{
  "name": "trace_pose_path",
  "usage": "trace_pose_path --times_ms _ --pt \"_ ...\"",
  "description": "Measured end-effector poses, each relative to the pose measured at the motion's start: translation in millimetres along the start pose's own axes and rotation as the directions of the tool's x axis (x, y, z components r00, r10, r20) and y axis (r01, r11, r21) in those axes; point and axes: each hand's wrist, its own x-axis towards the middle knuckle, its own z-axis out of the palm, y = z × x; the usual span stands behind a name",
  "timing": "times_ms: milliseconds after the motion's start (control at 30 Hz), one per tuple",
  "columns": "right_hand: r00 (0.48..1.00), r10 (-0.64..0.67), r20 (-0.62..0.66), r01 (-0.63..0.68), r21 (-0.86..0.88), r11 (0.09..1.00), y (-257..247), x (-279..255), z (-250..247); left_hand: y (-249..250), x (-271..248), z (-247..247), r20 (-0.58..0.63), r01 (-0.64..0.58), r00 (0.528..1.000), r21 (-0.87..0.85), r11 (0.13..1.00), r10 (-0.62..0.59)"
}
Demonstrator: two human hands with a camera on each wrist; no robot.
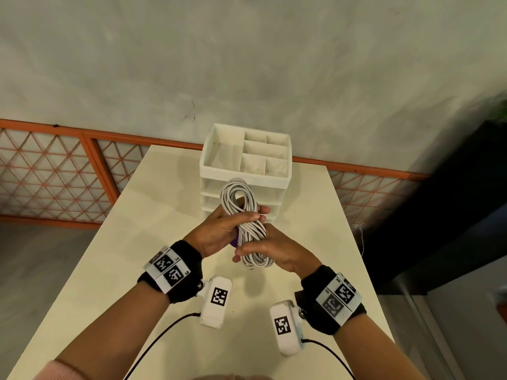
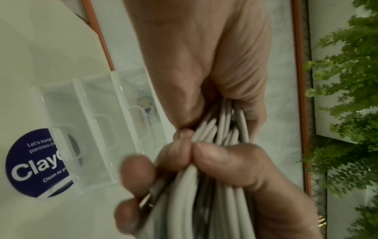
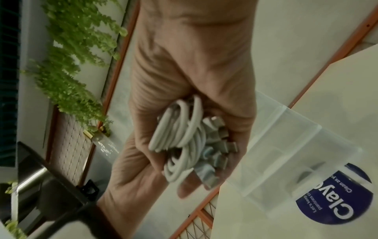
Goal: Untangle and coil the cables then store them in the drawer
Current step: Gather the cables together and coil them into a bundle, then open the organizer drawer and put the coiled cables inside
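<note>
A coil of white cables is held upright above the table in front of the white drawer unit. My left hand grips the coil round its middle, fingers wrapped over the strands. My right hand cups the lower end, thumb laid across it. In the right wrist view the loops and several metal connectors lie in that palm. The top loop stands free above my left hand. The translucent drawer fronts look pushed in.
The drawer unit's top is an open tray with several compartments. A round blue sticker lies on the cream table near the unit. An orange lattice rail and a grey wall stand behind. Green plants hang at the right.
</note>
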Motion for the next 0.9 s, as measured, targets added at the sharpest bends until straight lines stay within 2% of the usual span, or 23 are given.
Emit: trace_pose_path --times_ms 167,333,433,567,667,767,833,900 --pt "0.998 0.046 -0.041 -0.046 -0.008 0.999 8 4 3 -2 0 0 0.015 -0.035 0.999 -0.066 0.997 0.036" --pt "0.978 0.061 -0.201 -0.097 -0.172 0.98 17 4 7 -8 -2 -1 0.021 -0.032 0.999 -0.113 0.993 0.034" --pt "0.982 0.079 -0.172 -0.125 -0.276 0.953 16 4 10 -8 -3 -4 0.001 -0.038 0.999 -0.232 0.972 0.04" --pt "0.99 0.083 -0.112 -0.113 -0.295 0.949 13 1 10 -1 -1 2 -0.07 -0.068 0.997 -0.462 0.884 0.04" --pt "0.995 0.056 -0.08 -0.083 -0.385 0.919 9 0 9 2 2 9 -0.223 -0.074 0.974 -0.484 0.872 -0.041" --pt "0.997 0.046 -0.069 -0.074 -0.493 0.867 7 -1 11 2 8 13 -0.343 -0.024 0.92 -0.534 0.845 -0.191" --pt "0.998 0.03 -0.053 -0.055 -0.569 0.821 9 -4 13 -1 11 14 -0.398 0.002 0.881 -0.536 0.844 -0.255" --pt "0.999 0.017 -0.041 -0.038 -0.608 0.793 12 -6 13 -5 11 14 -0.409 0.034 0.864 -0.533 0.845 -0.293"
